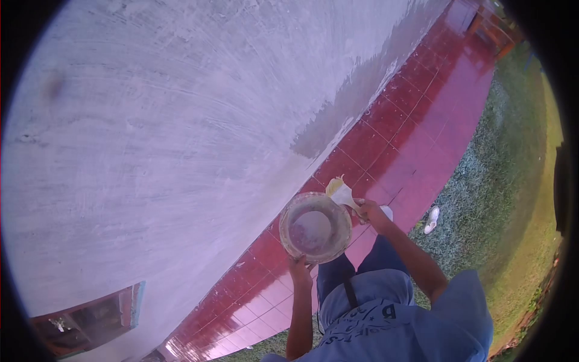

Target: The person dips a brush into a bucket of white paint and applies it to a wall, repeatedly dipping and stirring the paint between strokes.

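A round, paint-stained bucket [346,241] with pale, whitish contents hangs in front of my body. My left hand [300,271] grips its near rim, fingers curled at the edge. In my right hand [367,211] is a wide paintbrush [341,193], held by its handle. Its white body and yellowish bristles point up and left, beside the bucket's far right edge. Left of the bucket rises a large wall [181,145], streaked whitish, with a darker grey strip [344,114] along its lower part.
Red floor tiles [386,130] run along the wall's foot, partly sunlit. Beyond them lies grass [476,181] with a white shoe [432,219] on it. A window opening [90,323] is at lower left. Orange-brown objects [491,33] stand at the walkway's far end.
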Tool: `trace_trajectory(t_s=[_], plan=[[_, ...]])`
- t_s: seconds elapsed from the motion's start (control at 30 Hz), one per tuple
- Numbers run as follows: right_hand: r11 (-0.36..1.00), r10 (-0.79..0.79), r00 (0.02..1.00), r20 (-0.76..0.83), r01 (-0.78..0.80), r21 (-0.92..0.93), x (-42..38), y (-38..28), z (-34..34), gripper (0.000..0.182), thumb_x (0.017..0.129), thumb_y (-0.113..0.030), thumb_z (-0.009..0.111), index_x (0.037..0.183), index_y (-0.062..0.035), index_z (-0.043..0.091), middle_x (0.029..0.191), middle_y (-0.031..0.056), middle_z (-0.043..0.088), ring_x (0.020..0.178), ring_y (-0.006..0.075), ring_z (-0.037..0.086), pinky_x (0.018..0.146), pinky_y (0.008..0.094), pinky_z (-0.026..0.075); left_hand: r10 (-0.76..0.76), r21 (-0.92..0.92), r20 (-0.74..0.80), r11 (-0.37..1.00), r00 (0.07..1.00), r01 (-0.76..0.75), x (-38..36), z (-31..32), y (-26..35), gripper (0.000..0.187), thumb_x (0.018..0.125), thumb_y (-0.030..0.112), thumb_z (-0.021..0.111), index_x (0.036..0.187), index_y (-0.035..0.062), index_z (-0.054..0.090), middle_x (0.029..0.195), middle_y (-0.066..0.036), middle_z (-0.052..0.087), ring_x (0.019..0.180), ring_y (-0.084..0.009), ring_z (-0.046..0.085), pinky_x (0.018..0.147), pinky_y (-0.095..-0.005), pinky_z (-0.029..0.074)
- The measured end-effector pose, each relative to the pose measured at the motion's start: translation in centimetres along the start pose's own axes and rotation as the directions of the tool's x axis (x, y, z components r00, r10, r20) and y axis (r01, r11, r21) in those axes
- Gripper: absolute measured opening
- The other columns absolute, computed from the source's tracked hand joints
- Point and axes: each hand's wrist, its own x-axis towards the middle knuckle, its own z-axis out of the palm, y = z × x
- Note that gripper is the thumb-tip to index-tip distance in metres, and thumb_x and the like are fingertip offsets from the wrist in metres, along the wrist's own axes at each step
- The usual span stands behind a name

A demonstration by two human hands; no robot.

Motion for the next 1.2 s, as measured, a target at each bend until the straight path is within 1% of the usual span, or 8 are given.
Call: trace_trajectory(t_s=[0.2,0.3,0.4,0.43,0.8,0.87,1.03,1.2], plan=[[0.998,-0.033,0.965,-0.262,0.046,0.042,20.7,12.9,-3.8,0.044,0.088,-0.012,0.05,0.13,-0.0057,0.061,0.077,-0.0017,0.056,0.056,0.0061,0.042,0.048,0.0224,0.034,-0.08,0.179,-0.043,0.98,0.996,0.087,8.1,-5.3,-1.6,0.056,0.091,0.0,0.052,0.145,0.0077,0.035,0.13,-0.015,0.049,0.113,-0.0294,0.056,0.089,-0.0518,0.056],[0.975,-0.11,0.915,-0.389,0.024,-0.219,31.6,20.2,-5.6,0.029,0.095,-0.02,0.05,0.11,-0.0036,0.068,0.073,-0.0027,0.057,0.06,0.0064,0.05,0.054,0.025,0.04,-0.114,0.219,-0.084,0.967,0.99,0.13,11.2,-9.6,-3.9,0.057,0.091,-0.003,0.051,0.144,0.0068,0.035,0.134,-0.016,0.047,0.121,-0.0314,0.053,0.097,-0.0565,0.053],[0.865,-0.287,0.821,-0.494,0.0,-0.501,42.5,27.1,-6.5,0.032,0.092,-0.022,0.051,0.108,-0.0022,0.07,0.075,0.0125,0.067,0.07,0.0216,0.066,0.066,0.0375,0.049,-0.077,0.152,-0.067,0.985,0.995,0.086,13.7,-12.7,-6.5,0.058,0.09,-0.007,0.05,0.145,0.0066,0.033,0.142,-0.018,0.041,0.13,-0.0333,0.047,0.099,-0.0595,0.049],[0.874,-0.248,0.839,-0.484,-0.022,-0.486,42.7,25.2,-5.3,0.033,0.089,-0.022,0.051,0.109,-0.0037,0.07,0.095,0.0282,0.068,0.094,0.0429,0.067,0.083,0.0484,0.052,-0.101,0.18,-0.089,0.977,0.991,0.116,13.9,-14.1,-7.5,0.058,0.09,-0.007,0.05,0.145,0.0066,0.033,0.142,-0.018,0.041,0.13,-0.0333,0.047,0.099,-0.0595,0.049],[0.949,-0.293,0.949,-0.119,0.274,-0.154,24.2,11.1,7.8,0.031,0.097,-0.015,0.054,0.12,0.0052,0.062,0.083,0.0245,0.068,0.077,0.0318,0.071,0.069,0.0434,0.052,-0.137,0.101,-0.201,0.982,0.97,0.159,13.7,-18.6,-8.9,0.062,0.095,0.0,0.052,0.15,0.0159,0.028,0.149,-0.013,0.037,0.134,-0.0331,0.043,0.106,-0.0607,0.042],[0.65,-0.758,0.647,-0.083,0.76,-0.013,24.7,12.3,9.0,0.035,0.1,-0.017,0.054,0.125,0.0063,0.059,0.091,0.0225,0.07,0.081,0.0263,0.069,0.074,0.0391,0.052,-0.129,0.104,-0.21,0.983,0.969,0.153,13.9,-18.6,-8.5,0.062,0.095,0.001,0.053,0.15,0.0157,0.028,0.149,-0.013,0.038,0.133,-0.0328,0.043,0.106,-0.0595,0.042],[0.808,-0.583,0.813,-0.011,0.578,-0.116,34.8,17.3,4.5,0.034,0.102,-0.026,0.055,0.122,0.0007,0.063,0.094,0.0104,0.069,0.079,0.0181,0.059,0.076,0.0316,0.048,-0.099,0.09,-0.157,0.989,0.983,0.115,14.2,-18.0,-7.4,0.061,0.094,0.0,0.055,0.149,0.015,0.032,0.146,-0.012,0.042,0.132,-0.0311,0.046,0.105,-0.0565,0.044],[0.99,-0.137,0.976,-0.17,0.136,-0.017,45.9,30.7,-4.5,0.029,0.098,-0.024,0.058,0.117,-0.004,0.066,0.085,0.0019,0.064,0.076,0.0132,0.056,0.073,0.031,0.047,-0.088,0.08,-0.149,0.992,0.985,0.1,14.4,-16.5,-6.7,0.064,0.092,-0.003,0.056,0.149,0.0145,0.033,0.147,-0.011,0.043,0.131,-0.0301,0.047,0.106,-0.0544,0.045]])
